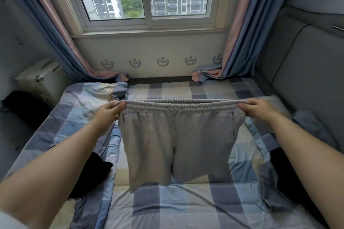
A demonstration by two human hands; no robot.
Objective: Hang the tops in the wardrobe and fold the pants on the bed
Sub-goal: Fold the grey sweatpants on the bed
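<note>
Grey shorts point(176, 141) mid-frame over bed point(167, 208); my left hand point(109, 110) and right hand point(258, 109) pinch waistband ends, arms outstretched.

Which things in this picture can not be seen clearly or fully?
- Head view: the black garment on the checked bed is partly behind the left forearm; its type is unclear.
- The dark garment at right is partly behind the right forearm.
- Both hands' grip, left hand and right hand, covers the ends of the grey drawstring shorts' waistband.
- The wardrobe is outside the frame.
</note>
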